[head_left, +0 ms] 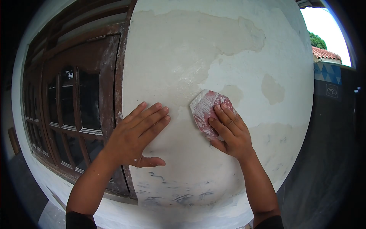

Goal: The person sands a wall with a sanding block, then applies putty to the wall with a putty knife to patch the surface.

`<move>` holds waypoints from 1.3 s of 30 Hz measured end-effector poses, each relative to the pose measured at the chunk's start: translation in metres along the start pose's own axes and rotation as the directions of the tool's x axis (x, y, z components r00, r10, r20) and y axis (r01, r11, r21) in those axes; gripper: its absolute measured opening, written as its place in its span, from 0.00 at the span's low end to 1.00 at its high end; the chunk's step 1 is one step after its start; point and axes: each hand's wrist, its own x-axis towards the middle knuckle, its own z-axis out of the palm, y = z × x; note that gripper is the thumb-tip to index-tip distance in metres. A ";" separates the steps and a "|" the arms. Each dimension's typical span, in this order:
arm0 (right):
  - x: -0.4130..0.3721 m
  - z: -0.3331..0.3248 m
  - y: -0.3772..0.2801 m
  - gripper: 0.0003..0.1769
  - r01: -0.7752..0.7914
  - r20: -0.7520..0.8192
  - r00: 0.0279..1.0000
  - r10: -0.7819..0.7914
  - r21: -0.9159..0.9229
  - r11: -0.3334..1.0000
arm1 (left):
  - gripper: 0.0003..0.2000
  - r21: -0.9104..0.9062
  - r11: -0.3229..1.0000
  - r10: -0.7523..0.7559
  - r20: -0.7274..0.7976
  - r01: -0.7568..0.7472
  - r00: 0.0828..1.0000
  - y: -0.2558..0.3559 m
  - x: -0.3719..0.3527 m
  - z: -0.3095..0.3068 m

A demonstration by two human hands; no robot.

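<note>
Right hand (233, 134): grasping the red pad (203, 112), fingers laid over its right part, thumb at its lower edge. Pad is many-sided, coated with white dust over most of its left part, and lies flat against the wall (167, 49).

Left hand (134, 131): released, holding nothing. Palm toward the wall, fingers extended up and to the right, thumb pointing right below them. Contact with the wall cannot be told. White specks on the skin near the wrist. The hand is to the left of the pad, apart from it.

Just above the pad: white dusty streaks (189, 74) on the wall. Above and right of the right hand: a beige patch (272, 90) on the paler surface. A larger beige area (228, 36) spreads higher up, with an uneven edge. Below and between the hands: dark scuffs (185, 198) low on the wall.

Left of the left hand: brown wooden window (78, 131), dark glass in its panes, pale smears on its frame.

Well right of the right hand, past the wall's edge: dark surface (310, 164), with a blue-and-white strip (327, 73) higher up. Farther out, upper right: red tiled roof (325, 54) and green foliage (316, 41).
</note>
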 end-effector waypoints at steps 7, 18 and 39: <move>-0.011 0.001 -0.004 0.22 -0.028 0.039 0.999 0.027 0.006 1.000 | 0.48 -0.019 1.000 0.006 -0.009 -0.006 1.000 0.006 0.000 -0.009; -0.009 0.002 -0.011 0.21 0.028 0.068 0.997 -0.026 -0.027 0.999 | 0.51 0.005 1.000 0.016 -0.018 -0.016 1.000 0.006 -0.003 -0.004; -0.002 0.002 -0.003 0.24 0.007 0.083 0.997 -0.002 -0.067 0.998 | 0.52 0.013 1.000 0.021 -0.026 -0.021 0.999 0.007 0.002 -0.004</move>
